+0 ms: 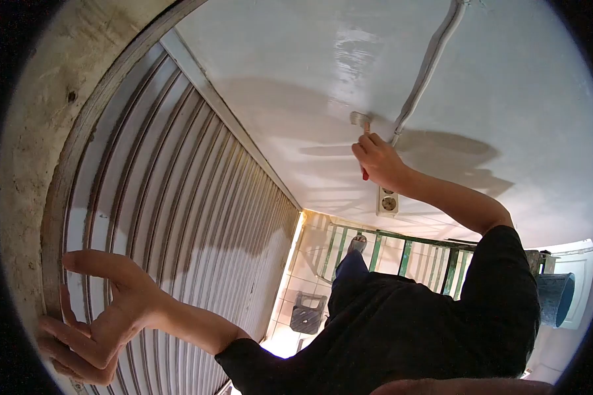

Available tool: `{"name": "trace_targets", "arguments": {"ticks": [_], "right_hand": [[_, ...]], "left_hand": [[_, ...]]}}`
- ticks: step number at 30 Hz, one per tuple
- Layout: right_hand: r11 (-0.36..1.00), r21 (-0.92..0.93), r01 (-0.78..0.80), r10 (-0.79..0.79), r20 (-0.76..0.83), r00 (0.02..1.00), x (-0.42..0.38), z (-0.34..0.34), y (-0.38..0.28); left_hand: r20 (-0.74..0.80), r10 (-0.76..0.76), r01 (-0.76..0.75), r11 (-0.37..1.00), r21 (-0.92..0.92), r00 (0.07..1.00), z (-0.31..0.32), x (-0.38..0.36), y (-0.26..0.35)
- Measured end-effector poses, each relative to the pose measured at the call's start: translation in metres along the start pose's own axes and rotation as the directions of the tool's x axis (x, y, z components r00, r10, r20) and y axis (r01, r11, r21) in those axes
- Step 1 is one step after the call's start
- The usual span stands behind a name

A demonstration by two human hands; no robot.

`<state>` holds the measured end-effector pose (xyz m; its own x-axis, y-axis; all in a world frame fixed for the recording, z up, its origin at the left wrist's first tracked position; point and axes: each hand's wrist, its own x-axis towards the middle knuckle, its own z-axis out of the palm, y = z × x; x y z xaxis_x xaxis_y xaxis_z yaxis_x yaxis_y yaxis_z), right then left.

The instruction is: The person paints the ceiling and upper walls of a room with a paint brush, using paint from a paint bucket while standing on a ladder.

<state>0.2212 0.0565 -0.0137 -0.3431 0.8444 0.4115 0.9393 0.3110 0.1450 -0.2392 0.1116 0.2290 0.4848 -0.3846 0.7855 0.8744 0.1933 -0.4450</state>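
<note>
My right hand (379, 160) is closed around the red handle of a paintbrush (360, 119). The bristles touch the pale wall (296, 112), just left of a white cable conduit (428, 69). A wet, shiny patch shows on the wall above the brush. At the lower left, my left hand (102, 316) has its thumb and fingers spread. Its fingers rest against the edge of the worn frame (53, 263) beside the ribbed shutter (197, 217). Nothing shows in its grasp.
Below my right hand, a socket block (388, 203) is on the wall. Green metal rails (405, 258) stand beneath me above a tiled floor, with a foot on them. A dark stool (308, 313) is on the floor. A blue bucket (555, 299) hangs at the right.
</note>
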Motion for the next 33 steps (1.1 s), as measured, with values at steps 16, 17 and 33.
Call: {"name": "trace_targets", "arguments": {"ticks": [16, 17, 33], "right_hand": [[0.973, -0.034, 0.228, -0.23, -0.14, 0.963, 0.092, 0.08, -0.026], [0.971, -0.03, 0.237, -0.239, -0.146, 0.96, 0.105, 0.089, -0.03], [0.922, 0.038, 0.385, -0.382, -0.068, 0.922, 0.269, 0.151, -0.087]], "left_hand": [[0.009, -0.045, 0.044, 0.995, 0.089, 0.999, 0.0, 0.002, 0.009], [-0.005, -0.025, 0.025, 0.999, 0.041, 1.0, 0.001, 0.004, 0.009], [0.273, -0.049, 0.02, 0.994, 0.109, 0.961, -0.024, 0.021, 0.027]]}}
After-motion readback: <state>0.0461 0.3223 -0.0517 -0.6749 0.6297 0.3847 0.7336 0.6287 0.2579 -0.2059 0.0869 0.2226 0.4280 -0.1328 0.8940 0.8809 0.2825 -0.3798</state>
